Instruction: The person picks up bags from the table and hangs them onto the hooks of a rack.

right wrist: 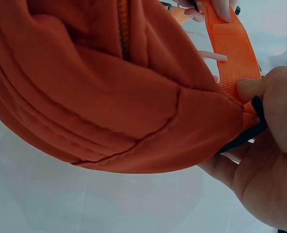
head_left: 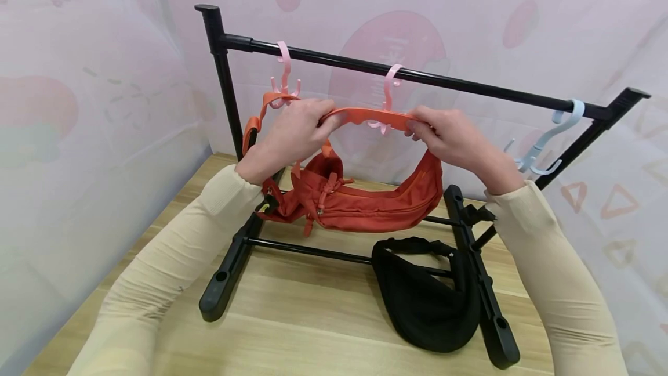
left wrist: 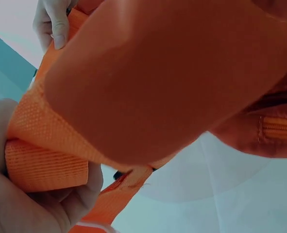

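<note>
A zippered red waist bag (head_left: pixel 378 210) hangs below the fingers (head_left: pixel 330 125) of left hand (head_left: pixel 293 135) and right hand (head_left: pixel 458 139), pinched closed on its orange strap (head_left: pixel 367 115), which partly hides a pink hook (head_left: pixel 388 89) between them; a black bag (head_left: pixel 425 313) well below.

1. A red-orange fabric waist bag (head_left: pixel 378 213) with zippered pockets hangs in the air, its body sagging in a curve.
2. Its bright orange webbing strap (head_left: pixel 360 115) stretches between the gripping left hand (head_left: pixel 297 132) and right hand (head_left: pixel 454 135).
</note>
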`<state>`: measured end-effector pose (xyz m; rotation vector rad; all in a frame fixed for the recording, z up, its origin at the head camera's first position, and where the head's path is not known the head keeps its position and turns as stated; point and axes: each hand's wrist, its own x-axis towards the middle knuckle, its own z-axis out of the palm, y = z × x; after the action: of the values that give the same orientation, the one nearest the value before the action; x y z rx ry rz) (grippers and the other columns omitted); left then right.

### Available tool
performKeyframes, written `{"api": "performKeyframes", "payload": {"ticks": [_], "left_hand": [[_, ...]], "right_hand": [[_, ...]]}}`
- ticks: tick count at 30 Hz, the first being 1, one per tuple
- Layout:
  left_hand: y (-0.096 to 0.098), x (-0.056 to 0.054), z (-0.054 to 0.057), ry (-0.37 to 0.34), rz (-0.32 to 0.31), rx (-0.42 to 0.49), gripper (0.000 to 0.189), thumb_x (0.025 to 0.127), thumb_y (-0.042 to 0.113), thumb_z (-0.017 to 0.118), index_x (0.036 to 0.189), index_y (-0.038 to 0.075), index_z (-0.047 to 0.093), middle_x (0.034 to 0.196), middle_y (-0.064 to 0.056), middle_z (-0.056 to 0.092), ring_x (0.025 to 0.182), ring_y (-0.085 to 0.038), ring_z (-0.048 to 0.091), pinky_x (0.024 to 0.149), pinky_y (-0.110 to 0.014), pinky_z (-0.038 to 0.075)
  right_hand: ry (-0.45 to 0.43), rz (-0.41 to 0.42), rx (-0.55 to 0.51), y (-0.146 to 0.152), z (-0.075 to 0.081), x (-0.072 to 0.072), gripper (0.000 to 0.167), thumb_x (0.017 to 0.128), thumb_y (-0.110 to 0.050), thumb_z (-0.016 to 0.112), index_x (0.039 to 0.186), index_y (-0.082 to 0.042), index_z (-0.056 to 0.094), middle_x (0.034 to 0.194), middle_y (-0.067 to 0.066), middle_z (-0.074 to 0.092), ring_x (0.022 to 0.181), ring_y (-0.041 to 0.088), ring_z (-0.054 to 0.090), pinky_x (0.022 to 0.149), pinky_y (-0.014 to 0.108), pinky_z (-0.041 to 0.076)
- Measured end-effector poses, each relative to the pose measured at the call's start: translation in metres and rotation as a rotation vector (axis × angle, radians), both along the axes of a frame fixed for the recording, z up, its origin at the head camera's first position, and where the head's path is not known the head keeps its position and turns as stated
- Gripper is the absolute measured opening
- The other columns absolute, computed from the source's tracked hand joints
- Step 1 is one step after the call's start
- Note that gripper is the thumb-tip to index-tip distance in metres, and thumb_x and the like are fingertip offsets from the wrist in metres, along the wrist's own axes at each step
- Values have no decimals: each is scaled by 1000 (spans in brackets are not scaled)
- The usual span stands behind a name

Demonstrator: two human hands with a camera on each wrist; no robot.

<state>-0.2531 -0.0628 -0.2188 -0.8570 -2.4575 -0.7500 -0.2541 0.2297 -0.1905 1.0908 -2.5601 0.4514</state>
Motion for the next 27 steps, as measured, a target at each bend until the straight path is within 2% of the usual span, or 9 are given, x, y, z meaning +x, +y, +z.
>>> {"api": "performKeyframes", "payload": {"ticks": [4, 8, 15, 22, 27], "left_hand": [[4, -1, 1, -8, 11, 30, 34, 103, 33, 49, 77, 13, 59, 63, -2, 45, 58, -19, 41, 56, -29, 31], [9, -3, 4, -3, 48, 53, 39, 102, 34, 49, 70, 13, 54, 61, -3, 43, 59, -20, 42, 57, -30, 31], [20, -7, 12, 4, 101, 86, 40, 102, 26, 43, 67, 10, 51, 60, -4, 44, 59, -21, 43, 55, -29, 32], [28, -13, 17, -46, 160, 56, 36, 101, 24, 40, 71, 9, 53, 62, -5, 46, 57, -21, 44, 53, -28, 34], [32, -17, 17, -98, 176, 40, 35, 100, 24, 40, 73, 9, 56, 62, -5, 47, 54, -21, 44, 49, -27, 34]], "right_hand": [[-51, -33, 10, -1, -2, -1, 16, 103, -15, 48, 102, -7, 62, 86, 5, 69, 72, 16, 58, 60, 27, 44], [-47, -23, -7, -2, -2, -1, 15, 103, -14, 47, 98, -5, 59, 84, 6, 67, 70, 17, 54, 60, 27, 42], [-59, -58, -11, -7, 1, -1, 18, 104, -17, 45, 97, -6, 58, 81, 6, 66, 68, 17, 54, 59, 29, 42], [-105, -87, 3, -9, 3, 1, 22, 105, -21, 42, 96, -6, 56, 78, 5, 64, 62, 18, 49, 55, 29, 39], [-116, -88, 16, -11, 2, 2, 23, 105, -23, 42, 93, -8, 54, 74, 4, 62, 57, 18, 45, 54, 29, 38]]}}
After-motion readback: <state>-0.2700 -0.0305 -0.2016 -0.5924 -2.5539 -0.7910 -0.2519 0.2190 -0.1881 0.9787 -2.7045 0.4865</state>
